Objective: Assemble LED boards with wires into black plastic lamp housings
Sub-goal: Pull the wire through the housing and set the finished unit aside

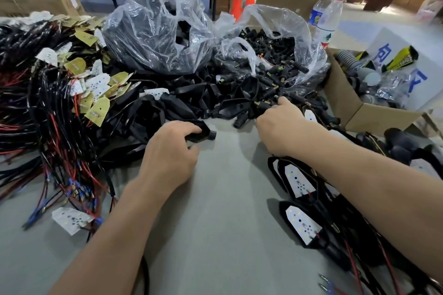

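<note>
A glossy black, wedge-shaped plastic lamp housing (pixel 201 132) with a stubby round stem sits mid-table, gripped by the left hand's (pixel 167 151) curled fingers. The right hand (pixel 278 124) reaches into a heap of small black plugs (pixel 263 93); whether it holds anything cannot be told. On the grey table (pixel 215 211) around them are clear plastic bags (pixel 158 31) and a brown cardboard box (pixel 359 117).

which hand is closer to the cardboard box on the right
Right. The right hand reaches into the small black parts just left of the cardboard box; the left hand is farther left, gripping a black housing.
</note>
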Demonstrator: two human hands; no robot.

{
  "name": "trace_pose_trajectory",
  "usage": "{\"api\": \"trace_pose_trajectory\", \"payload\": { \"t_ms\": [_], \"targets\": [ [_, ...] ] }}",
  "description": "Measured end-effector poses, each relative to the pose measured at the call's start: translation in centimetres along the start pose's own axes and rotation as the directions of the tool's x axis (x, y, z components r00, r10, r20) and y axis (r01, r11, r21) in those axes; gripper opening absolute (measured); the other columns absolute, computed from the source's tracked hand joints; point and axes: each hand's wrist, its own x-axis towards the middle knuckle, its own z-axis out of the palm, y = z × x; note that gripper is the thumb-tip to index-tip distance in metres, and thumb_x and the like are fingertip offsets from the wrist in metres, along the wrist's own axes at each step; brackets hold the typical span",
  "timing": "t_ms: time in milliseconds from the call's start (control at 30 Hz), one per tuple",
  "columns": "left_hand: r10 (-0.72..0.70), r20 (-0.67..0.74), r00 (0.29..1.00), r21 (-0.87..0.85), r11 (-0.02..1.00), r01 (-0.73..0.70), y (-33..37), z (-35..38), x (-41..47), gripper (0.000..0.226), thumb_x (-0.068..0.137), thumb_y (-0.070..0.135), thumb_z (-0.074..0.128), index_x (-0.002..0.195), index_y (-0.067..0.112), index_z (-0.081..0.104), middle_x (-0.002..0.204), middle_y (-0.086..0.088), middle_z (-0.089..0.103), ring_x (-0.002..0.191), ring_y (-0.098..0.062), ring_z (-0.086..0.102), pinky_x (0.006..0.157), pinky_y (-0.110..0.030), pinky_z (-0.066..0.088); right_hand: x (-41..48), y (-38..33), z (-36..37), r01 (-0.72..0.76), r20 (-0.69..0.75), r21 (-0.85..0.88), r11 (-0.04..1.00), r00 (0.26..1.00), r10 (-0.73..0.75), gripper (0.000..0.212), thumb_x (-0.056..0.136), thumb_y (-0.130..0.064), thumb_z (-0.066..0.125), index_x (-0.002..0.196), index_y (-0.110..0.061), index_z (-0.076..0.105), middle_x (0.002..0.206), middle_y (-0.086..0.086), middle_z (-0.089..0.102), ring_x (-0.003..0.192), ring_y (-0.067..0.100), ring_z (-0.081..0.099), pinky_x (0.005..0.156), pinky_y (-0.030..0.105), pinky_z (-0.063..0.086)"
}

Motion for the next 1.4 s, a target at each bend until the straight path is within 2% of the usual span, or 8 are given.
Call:
{"api": "trace_pose_trajectory", "payload": {
  "t_ms": [200, 333, 500, 733, 900, 1100, 1300, 1400],
  "targets": [
    [0.066, -0.045, 0.997, -0.112, 0.991, -0.07, 1.2, 0.3, -0.2, 0.031, 0.082, 0.012, 0.073, 0.11, 0.025, 0.078, 0.115, 0.012, 0.072, 0.118, -0.008, 0.059, 0.1, -0.02, 0.041, 0.5, -0.4, 0.9, 0.062, -0.259, 0.39, 0.919, 0.965, 0.045, 0.013, 0.082, -0.015, 0.066, 0.083, -0.025, 0.074, 0.081, -0.007, 0.067, 0.087, 0.019, 0.059, 0.093, 0.03, 0.032],
    [-0.019, -0.027, 0.999, -0.252, 0.968, 0.012, 2.0, 0.0, -0.6, 0.036, 0.081, 0.028, 0.075, 0.117, 0.035, 0.075, 0.11, 0.022, 0.072, 0.108, 0.007, 0.062, 0.089, -0.001, 0.04, 0.7, -1.7, -0.1, 0.072, -0.185, 0.937, 0.341, 0.931, 0.314, 0.018, 0.081, -0.014, 0.078, 0.088, -0.031, 0.08, 0.074, -0.015, 0.073, 0.058, -0.003, 0.059, 0.067, 0.009, 0.044],
    [-0.117, 0.061, 0.991, -0.537, 0.834, 0.131, 2.5, -0.8, -0.5, 0.047, 0.081, 0.036, 0.076, 0.127, 0.037, 0.068, 0.099, 0.021, 0.077, 0.087, 0.003, 0.073, 0.083, -0.022, 0.056, 1.2, -4.2, -2.1, 0.142, -0.071, 0.958, -0.25, 0.959, 0.274, 0.009, 0.079, -0.006, 0.077, 0.078, -0.015, 0.079, 0.071, 0.01, 0.076, 0.067, 0.025, 0.074, 0.079, 0.044, 0.065],
    [-0.27, -0.18, 0.946, -0.525, 0.84, 0.14, -0.1, -2.6, 1.1, 0.019, 0.09, 0.017, 0.069, 0.103, 0.029, 0.075, 0.088, 0.011, 0.078, 0.083, -0.004, 0.074, 0.086, -0.035, 0.061, 3.0, -8.1, -3.0, 0.078, 0.019, 0.966, -0.248, 0.93, 0.367, 0.014, 0.076, -0.012, 0.07, 0.081, -0.023, 0.077, 0.072, 0.0, 0.078, 0.075, 0.019, 0.077, 0.08, 0.044, 0.064],
    [-0.593, -0.402, 0.697, -0.843, 0.537, -0.028, -1.6, -5.7, 2.0, 0.019, 0.091, 0.01, 0.055, 0.1, 0.02, 0.068, 0.089, 0.0, 0.077, 0.075, -0.015, 0.073, 0.07, -0.029, 0.059, 4.9, -13.0, -6.5, 0.111, -0.02, 0.93, -0.35, 0.967, 0.254, 0.026, 0.085, -0.003, 0.06, 0.075, -0.021, 0.076, 0.073, 0.007, 0.077, 0.066, 0.025, 0.076, 0.068, 0.042, 0.066],
    [-0.759, -0.503, 0.414, -0.864, 0.436, -0.25, -5.3, -10.0, 2.5, 0.018, 0.089, 0.002, 0.061, 0.092, 0.019, 0.065, 0.088, -0.004, 0.075, 0.072, -0.017, 0.068, 0.068, -0.024, 0.054, 7.3, -17.7, -11.1, 0.134, -0.109, 0.979, -0.155, 0.981, 0.159, 0.021, 0.089, -0.022, 0.059, 0.073, -0.022, 0.072, 0.077, 0.001, 0.076, 0.075, 0.027, 0.073, 0.076, 0.045, 0.063],
    [-0.838, -0.371, 0.4, -0.926, 0.369, -0.087, -7.1, -8.8, 3.4, 0.015, 0.091, 0.002, 0.067, 0.094, 0.016, 0.067, 0.095, -0.012, 0.071, 0.075, -0.021, 0.064, 0.075, -0.034, 0.056, 9.9, -20.1, -13.4, 0.067, -0.055, 0.997, -0.037, 0.965, 0.258, 0.048, 0.087, -0.049, 0.071, 0.059, -0.015, 0.051, 0.061, 0.001, 0.056, 0.06, 0.027, 0.052, 0.049, 0.03, 0.034],
    [-0.809, -0.416, 0.415, -0.89, 0.456, -0.002, -7.2, -8.6, 3.3, 0.018, 0.085, 0.005, 0.07, 0.094, 0.02, 0.072, 0.088, -0.002, 0.073, 0.074, -0.015, 0.067, 0.076, -0.032, 0.058, 10.6, -20.5, -13.8, 0.036, -0.05, 0.998, 0.051, 0.944, 0.326, 0.044, 0.081, -0.055, 0.074, 0.094, -0.017, 0.056, 0.079, 0.002, 0.059, 0.073, 0.026, 0.047, 0.063, 0.034, 0.036]
  ]
}}
